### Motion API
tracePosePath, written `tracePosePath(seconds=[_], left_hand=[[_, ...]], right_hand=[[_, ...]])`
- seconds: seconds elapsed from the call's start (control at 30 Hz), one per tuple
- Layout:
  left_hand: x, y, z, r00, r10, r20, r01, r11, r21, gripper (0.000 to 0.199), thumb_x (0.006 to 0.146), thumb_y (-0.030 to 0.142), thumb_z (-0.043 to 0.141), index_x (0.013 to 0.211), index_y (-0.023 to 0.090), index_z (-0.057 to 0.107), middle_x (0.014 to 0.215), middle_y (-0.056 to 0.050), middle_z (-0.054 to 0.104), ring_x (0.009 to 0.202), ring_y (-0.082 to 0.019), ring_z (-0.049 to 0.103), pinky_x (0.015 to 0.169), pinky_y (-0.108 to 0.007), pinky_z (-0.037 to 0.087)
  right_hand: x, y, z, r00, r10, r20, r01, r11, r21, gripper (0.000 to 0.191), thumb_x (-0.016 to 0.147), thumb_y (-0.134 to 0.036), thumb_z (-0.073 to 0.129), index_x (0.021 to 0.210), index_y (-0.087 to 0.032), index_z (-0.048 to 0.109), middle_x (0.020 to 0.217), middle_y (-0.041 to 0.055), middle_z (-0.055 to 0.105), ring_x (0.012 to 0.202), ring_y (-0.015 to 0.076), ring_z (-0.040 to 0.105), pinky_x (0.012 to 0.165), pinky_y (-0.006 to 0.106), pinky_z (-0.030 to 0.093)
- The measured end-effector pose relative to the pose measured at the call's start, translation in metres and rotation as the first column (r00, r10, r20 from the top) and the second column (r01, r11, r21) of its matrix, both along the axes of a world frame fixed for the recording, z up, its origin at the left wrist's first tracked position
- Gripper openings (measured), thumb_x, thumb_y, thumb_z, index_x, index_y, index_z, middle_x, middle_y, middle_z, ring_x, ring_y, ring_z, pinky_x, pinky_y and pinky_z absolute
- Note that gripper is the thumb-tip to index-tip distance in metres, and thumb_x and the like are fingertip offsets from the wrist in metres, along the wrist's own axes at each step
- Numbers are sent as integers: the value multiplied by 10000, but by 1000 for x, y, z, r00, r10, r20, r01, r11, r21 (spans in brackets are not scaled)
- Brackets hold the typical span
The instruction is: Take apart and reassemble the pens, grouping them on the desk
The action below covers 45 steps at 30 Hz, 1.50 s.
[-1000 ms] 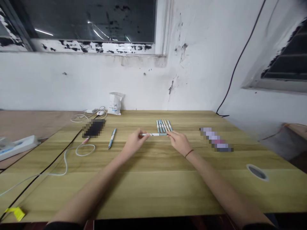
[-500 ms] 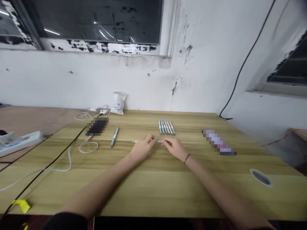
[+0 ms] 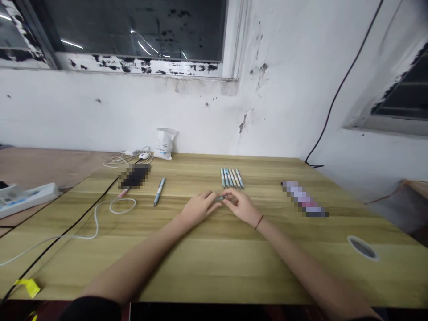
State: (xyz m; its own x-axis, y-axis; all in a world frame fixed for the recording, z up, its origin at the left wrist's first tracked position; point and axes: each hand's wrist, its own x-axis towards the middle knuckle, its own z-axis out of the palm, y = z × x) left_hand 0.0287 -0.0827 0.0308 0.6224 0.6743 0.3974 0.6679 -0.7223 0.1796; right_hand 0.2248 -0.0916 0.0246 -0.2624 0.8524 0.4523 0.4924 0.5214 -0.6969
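Observation:
My left hand (image 3: pixel 200 207) and my right hand (image 3: pixel 242 207) meet above the wooden tabletop (image 3: pixel 214 263). Between them is a white pen with a teal end (image 3: pixel 220 198), mostly hidden by my fingers. My left fingers curl around its body, and my right thumb and finger pinch the teal end. Just beyond my hands, several similar pens (image 3: pixel 232 178) lie side by side, angled slightly apart. Neither hand touches that row.
To the left lie a single blue-and-white pen (image 3: pixel 159 191), a pixelated phone (image 3: pixel 134 176) and a white cable (image 3: pixel 122 206). A pixelated long object (image 3: pixel 304 199) lies on the right. A white bag (image 3: pixel 165 143) stands against the wall.
My hands have closed together around the pen. Its long white body, seen to the left earlier, is now mostly covered by my fingers. The row of pens has not moved.

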Motion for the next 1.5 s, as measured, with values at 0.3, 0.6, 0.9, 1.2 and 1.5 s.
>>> tracePosePath(seconds=[0.3, 0.6, 0.9, 1.2, 1.5], left_hand=[[2, -2, 1, 1000, -12, -3, 12, 1000, -27, 323, 954, 318, 265, 1065, 199, 545, 940, -56, 579, 826, -157, 585, 768, -266, 458], [-1, -2, 5, 997, -33, 63, 42, 988, -148, 350, 941, 293, 303, 1267, 278, 431, 1016, -42, 585, 876, -159, 586, 798, -269, 452], [-2, -1, 3, 999, -14, 45, 18, 994, -107, 325, 932, 325, 333, 1219, 266, 472, 1015, -43, 589, 841, -161, 596, 771, -264, 460], [-2, -3, 4, 998, -15, 61, 23, 989, -144, 327, 938, 363, 301, 1217, 251, 430, 1046, -47, 619, 900, -183, 613, 779, -279, 453], [-3, 5, -4, 986, 66, 151, -37, 982, -187, 276, 920, 377, 354, 1121, 220, 459, 933, -45, 635, 807, -177, 618, 717, -271, 461]], right_hand=[[-1, 1, -1, 1000, -5, -6, 5, 1000, 16, 139, 835, -238, 505, 849, -198, 637, 820, 36, 685, 745, 169, 632, 675, 284, 499], [0, 4, -4, 994, -49, -102, 56, 996, 68, 167, 793, -227, 566, 955, -199, 590, 902, 58, 674, 793, 171, 637, 670, 287, 519], [1, 3, -1, 990, -37, -137, 43, 998, 39, 165, 828, -273, 521, 952, -191, 593, 885, 62, 673, 792, 168, 638, 669, 280, 517], [6, 3, 2, 998, -23, 62, 18, 997, 80, 195, 865, -306, 478, 855, -205, 643, 820, 33, 675, 699, 160, 600, 648, 277, 481], [10, 12, -8, 994, -83, -65, 84, 996, 2, 220, 820, -291, 523, 998, -196, 610, 896, 58, 683, 793, 171, 635, 709, 296, 510]])
